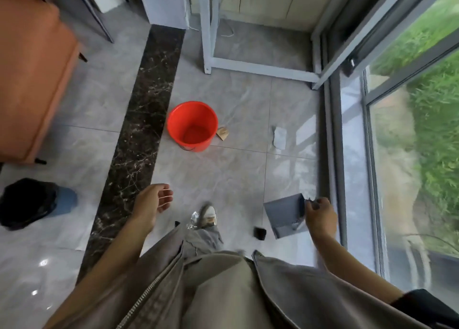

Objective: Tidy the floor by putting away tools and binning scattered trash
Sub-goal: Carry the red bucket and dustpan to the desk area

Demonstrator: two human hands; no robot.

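Observation:
A grey dustpan (284,214) hangs low at the right, above the floor, and my right hand (320,214) grips its upper corner. My left hand (154,200) hovers empty with fingers loosely curled, near the dark marble strip. A red bucket (191,126) stands on the tiles ahead. A brown paper scrap (222,133) lies against its right side. A white crumpled paper (279,136) lies farther right. A clear plastic wrapper (193,219) sits by my shoe, and a small black object (259,232) lies left of the dustpan.
A bin lined with a black bag (27,202) stands at the left. An orange sofa (32,75) fills the upper left. A white metal frame (260,67) stands ahead, and a glass sliding door (397,154) runs along the right.

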